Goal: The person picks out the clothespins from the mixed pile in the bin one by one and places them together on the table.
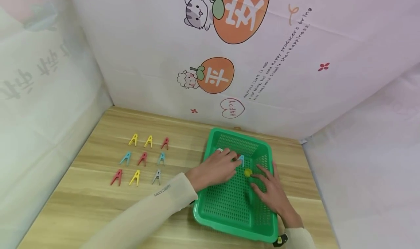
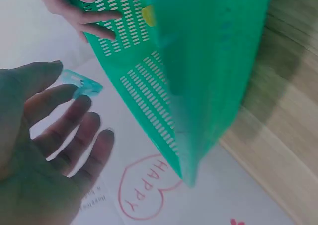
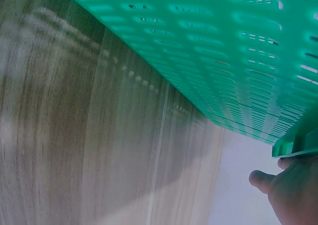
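Over the far part of a green plastic basket (image 1: 226, 234), my left hand (image 1: 214, 170) pinches a light blue clothespin (image 2: 82, 83) between thumb and index finger; its other fingers are loosely bent. My right hand (image 1: 270, 190) lies at the basket's right wall with its fingers spread, most of them inside the rim. Near its fingertips, a small round yellow thing (image 1: 248, 172) is in the basket. Small white (image 1: 220, 150) and red pieces (image 1: 237, 155) show beside the left hand, mostly hidden by it.
Left of the basket, several clothespins lie in rows on the wooden table (image 1: 82, 205): yellow (image 1: 133, 139), red (image 1: 142, 159), blue (image 1: 125, 158) and grey (image 1: 157, 176). A printed white cloth (image 1: 147, 59) hangs behind the table, with pale cloth on both sides.
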`<state>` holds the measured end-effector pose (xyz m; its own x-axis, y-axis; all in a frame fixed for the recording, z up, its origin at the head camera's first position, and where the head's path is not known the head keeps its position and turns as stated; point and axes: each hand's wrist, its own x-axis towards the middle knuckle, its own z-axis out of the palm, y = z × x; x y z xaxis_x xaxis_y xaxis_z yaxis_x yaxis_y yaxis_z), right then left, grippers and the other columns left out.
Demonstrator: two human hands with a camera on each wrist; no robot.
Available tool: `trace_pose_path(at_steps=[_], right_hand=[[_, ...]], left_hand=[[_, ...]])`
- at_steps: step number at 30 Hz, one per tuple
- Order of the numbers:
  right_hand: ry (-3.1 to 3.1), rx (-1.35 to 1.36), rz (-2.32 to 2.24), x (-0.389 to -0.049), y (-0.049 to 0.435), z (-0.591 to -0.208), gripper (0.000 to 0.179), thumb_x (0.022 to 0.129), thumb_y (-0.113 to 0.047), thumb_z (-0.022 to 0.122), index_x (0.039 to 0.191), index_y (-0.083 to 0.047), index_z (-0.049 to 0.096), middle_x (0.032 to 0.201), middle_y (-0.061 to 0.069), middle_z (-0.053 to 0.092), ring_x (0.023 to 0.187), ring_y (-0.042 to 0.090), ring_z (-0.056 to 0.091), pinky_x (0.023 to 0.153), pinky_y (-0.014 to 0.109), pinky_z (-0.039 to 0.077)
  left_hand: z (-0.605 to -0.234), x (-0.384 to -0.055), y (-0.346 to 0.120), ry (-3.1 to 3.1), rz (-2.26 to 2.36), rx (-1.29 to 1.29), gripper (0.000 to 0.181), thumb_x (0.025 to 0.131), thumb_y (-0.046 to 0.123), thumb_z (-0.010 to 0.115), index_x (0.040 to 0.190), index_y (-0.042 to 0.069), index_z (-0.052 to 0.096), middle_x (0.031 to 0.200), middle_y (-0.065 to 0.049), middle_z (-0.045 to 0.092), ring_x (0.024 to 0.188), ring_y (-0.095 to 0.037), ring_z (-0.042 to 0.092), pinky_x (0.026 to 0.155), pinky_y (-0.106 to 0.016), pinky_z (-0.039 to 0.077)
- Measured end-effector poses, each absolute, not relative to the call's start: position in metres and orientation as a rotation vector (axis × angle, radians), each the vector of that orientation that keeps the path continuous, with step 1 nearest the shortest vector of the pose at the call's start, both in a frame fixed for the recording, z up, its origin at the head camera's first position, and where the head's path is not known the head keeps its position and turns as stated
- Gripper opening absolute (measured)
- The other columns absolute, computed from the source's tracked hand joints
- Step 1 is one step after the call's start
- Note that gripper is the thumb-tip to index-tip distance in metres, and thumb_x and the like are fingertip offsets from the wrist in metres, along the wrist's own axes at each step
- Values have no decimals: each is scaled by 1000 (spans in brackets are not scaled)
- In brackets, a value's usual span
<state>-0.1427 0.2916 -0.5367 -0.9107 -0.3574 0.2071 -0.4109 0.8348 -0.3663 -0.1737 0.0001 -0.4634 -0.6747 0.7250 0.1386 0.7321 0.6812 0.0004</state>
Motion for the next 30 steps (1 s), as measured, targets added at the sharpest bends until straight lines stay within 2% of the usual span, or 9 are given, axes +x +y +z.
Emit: trace_pose_path(at_steps=[5, 10, 16, 22, 30], right_hand=[[-2920, 576, 619, -142, 293, -537, 30, 101, -27, 76, 125, -8, 79, 163, 21, 52, 168, 52, -1, 121, 86, 21], [-2917, 571, 621, -142, 292, -537, 30, 102, -28, 76, 125, -9, 79, 163, 20, 52, 168, 51, -1, 120, 86, 22], [-2911, 569, 631, -141, 291, -536, 28, 101, -26, 77, 124, -10, 79, 163, 21, 53, 168, 51, 0, 119, 87, 22], [-2935, 564, 631, -144, 290, -536, 31, 102, -28, 76, 126, -9, 78, 164, 20, 51, 168, 51, -3, 120, 86, 21], [-2943, 555, 628, -143, 291, -535, 31, 101, -27, 76, 125, -8, 78, 164, 21, 51, 168, 52, -2, 121, 86, 20]], left_hand=[[-473, -170, -18, -2693, -217, -1226, 45, 116, 37, 53, 159, 23, 58, 149, 3, 65, 135, -20, 59, 111, -37, 55], [-488, -167, -36, -2568, -560, -1233, 39, 114, 32, 60, 150, 20, 67, 139, 1, 70, 131, -20, 61, 118, -37, 50], [-505, -157, -56, -2424, -798, -1193, 33, 111, 29, 65, 142, 20, 73, 132, 2, 74, 120, -16, 63, 105, -31, 54], [-514, -138, -83, -2290, -896, -1101, 32, 109, 25, 68, 139, 19, 74, 131, 0, 73, 124, -17, 64, 106, -34, 56], [-529, -113, -119, -2184, -1017, -979, 23, 102, 24, 78, 125, 19, 79, 122, 3, 75, 117, -15, 67, 102, -34, 57]])
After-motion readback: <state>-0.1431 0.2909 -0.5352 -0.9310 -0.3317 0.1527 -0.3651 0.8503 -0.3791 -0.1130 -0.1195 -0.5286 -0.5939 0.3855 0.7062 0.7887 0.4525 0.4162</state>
